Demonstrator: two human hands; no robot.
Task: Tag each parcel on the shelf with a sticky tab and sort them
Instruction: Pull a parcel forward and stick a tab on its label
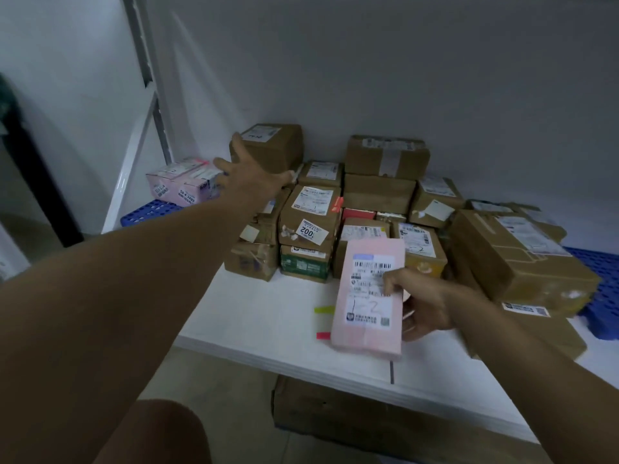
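Pink was the parcel (368, 299) that was held by the right hand (423, 304) above the front part of the white shelf (254, 316). The thumb was laid on its printed label and the other fingers were curled behind its right edge, so the flat box was kept tilted with the label turned up to the eyes; probably it was held this way so that the handwritten number on the label could be read. Two sticky tabs were seen at its left edge, a yellow-green tab (324, 309) higher and a red tab (323, 335) lower. It could not be told whether they were stuck on the parcel or lying on the shelf under it.

The left hand (249, 175) was stretched far to the back left, with the fingers straight and spread, and nothing was gripped by it. The fingertips were close to a brown carton (274, 147) at the wall, and just beside it to the left two more pink boxes (186, 184) were stacked on a blue pallet (147, 211). It is judged that a place beside these pink boxes was being prepared, so that the same kind would be sorted together.

The parcel in the hand was thin and long, with smooth pink wrapping, a white label with barcodes and a pale blue strip at the top. Behind it many cardboard parcels (311, 216) were packed closely in the middle of the shelf, most with white labels and brown tape
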